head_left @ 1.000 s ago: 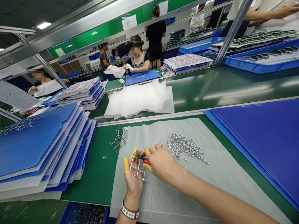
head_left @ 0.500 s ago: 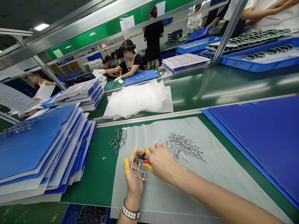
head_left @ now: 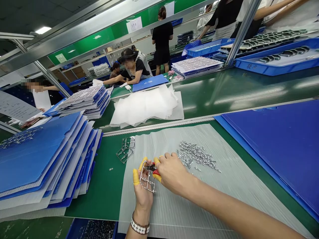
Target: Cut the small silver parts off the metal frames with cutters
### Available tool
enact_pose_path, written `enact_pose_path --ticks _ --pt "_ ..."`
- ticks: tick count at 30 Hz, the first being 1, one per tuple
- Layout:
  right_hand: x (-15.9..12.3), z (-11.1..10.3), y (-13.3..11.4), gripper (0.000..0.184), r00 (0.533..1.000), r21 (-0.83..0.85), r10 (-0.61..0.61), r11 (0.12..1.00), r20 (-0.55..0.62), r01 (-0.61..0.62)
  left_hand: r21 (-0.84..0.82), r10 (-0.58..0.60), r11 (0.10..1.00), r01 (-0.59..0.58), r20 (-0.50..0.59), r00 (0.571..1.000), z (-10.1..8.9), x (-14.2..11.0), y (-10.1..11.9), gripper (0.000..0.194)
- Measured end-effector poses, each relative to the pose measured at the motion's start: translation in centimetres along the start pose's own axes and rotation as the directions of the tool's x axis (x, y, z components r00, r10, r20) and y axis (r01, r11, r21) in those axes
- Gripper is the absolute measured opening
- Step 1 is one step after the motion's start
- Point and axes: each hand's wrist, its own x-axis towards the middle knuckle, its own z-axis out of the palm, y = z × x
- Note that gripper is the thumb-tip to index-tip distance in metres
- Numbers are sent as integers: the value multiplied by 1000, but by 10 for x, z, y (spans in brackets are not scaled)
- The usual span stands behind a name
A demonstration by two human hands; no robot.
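In my left hand [head_left: 143,194], palm up with yellow finger cots, rests a small silver sprue frame [head_left: 148,190] with little parts on its bars. My right hand [head_left: 171,171], also with yellow finger cots, is wrapped round red-handled nippers [head_left: 156,172]. Their dark jaws reach into the upper part of the frame; whether they bite a bar I cannot tell. A heap of small silver parts [head_left: 196,155] lies beyond my right hand on a translucent white sheet [head_left: 199,212]. More sprue frames [head_left: 126,149] lie at the sheet's far left edge.
At the left stands a tall stack of blue boards and white sheets [head_left: 50,156]. Blue boards [head_left: 279,139] lie at the right. Behind are white sheets [head_left: 147,106], a metal rail and a blue tray [head_left: 276,66]. Below the bench edge is a bin [head_left: 96,229]. Co-workers stand and sit across the bench.
My hands, the frame and the nippers hold almost the same place. Across the bench, a co-worker in a dark cap has leaned lower to the left.
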Motion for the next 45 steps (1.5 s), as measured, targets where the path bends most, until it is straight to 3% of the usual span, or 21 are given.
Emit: enact_pose_path --ticks 13,20,26,45 --pt "1 4 0 23 999 -35 -33 999 -17 32 18 -6 1000 6 -11 1000 -2 1 0 47" --pt "-6 -1 0 22 1000 -17 -2 1000 11 2 -12 -25 1000 25 -53 998 1 2 7 55" --pt "-10 2 -13 20 998 12 -52 999 34 52 -57 -49 997 44 -81 996 0 6 3 63" --pt "-7 6 -15 26 997 3 -73 997 28 73 -47 -26 999 21 -104 994 0 6 -1 60"
